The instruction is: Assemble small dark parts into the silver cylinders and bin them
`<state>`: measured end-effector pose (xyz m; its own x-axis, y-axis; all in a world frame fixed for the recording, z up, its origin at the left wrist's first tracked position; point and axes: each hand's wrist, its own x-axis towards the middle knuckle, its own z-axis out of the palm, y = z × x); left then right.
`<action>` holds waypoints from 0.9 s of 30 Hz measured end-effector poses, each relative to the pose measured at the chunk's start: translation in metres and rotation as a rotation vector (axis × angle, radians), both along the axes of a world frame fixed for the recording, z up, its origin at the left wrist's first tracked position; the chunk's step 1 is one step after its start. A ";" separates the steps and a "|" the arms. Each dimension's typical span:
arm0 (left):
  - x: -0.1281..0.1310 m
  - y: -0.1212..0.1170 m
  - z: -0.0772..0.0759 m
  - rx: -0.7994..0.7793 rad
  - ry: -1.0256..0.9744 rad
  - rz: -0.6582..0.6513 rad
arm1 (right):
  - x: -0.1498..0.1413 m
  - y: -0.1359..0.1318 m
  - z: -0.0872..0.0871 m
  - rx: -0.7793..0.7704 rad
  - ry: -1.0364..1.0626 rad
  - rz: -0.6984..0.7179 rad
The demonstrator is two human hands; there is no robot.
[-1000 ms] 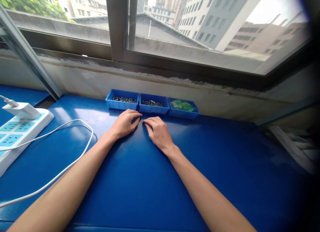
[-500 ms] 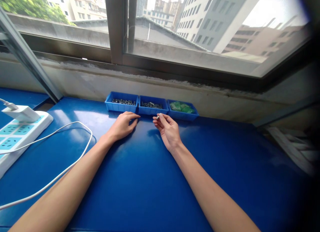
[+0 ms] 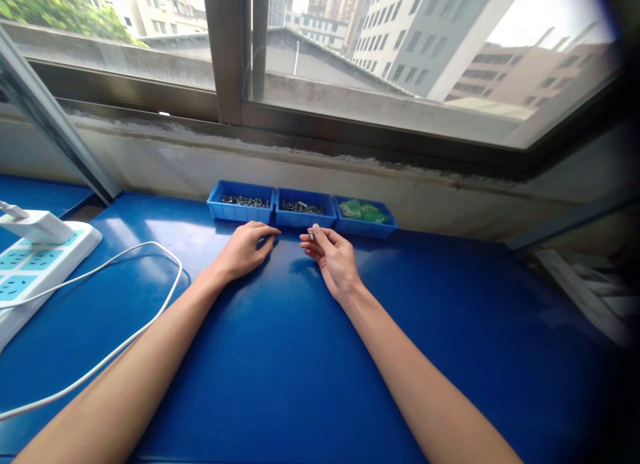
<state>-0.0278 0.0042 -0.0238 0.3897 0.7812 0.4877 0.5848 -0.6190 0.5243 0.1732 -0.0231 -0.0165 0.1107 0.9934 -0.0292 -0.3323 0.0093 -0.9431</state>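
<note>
Between the thumb and fingers of my right hand (image 3: 334, 257) is a small silvery metal part (image 3: 312, 236), too small to name its kind. That hand is raised over the table, just in front of the middle bin. My left hand (image 3: 246, 249) rests near the tabletop in front of the left bin, fingers apart, holding nothing. Three blue bins stand in a row behind my hands. The left bin (image 3: 237, 212) holds small metal pieces, the middle bin (image 3: 303, 219) longer metal pieces. In the right bin (image 3: 367, 228) lie green-and-clear plastic packets (image 3: 364, 211).
A white power strip (image 3: 75, 251) with a plugged-in adapter (image 3: 40, 226) lies at the left. Its white cable (image 3: 175, 277) loops over the blue table (image 3: 300, 371) beside my left forearm. A metal post (image 3: 65, 127) and the window frame (image 3: 230, 57) rise behind.
My right hand has shifted slightly left and turned a little, with the metal part still pinched. My left hand has stayed almost where it was. The view has shifted slightly.
</note>
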 end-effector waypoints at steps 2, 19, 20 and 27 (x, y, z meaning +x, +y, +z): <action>0.001 -0.002 0.002 0.003 -0.017 -0.012 | -0.001 0.000 -0.001 0.026 -0.013 -0.004; 0.017 -0.021 0.003 0.016 -0.076 -0.098 | -0.004 -0.007 -0.005 0.169 -0.320 0.133; 0.017 -0.021 0.003 0.006 -0.097 -0.088 | -0.004 -0.007 -0.005 0.175 -0.346 0.132; 0.016 -0.021 0.007 -0.060 -0.199 -0.068 | -0.006 -0.008 -0.004 0.226 -0.427 0.138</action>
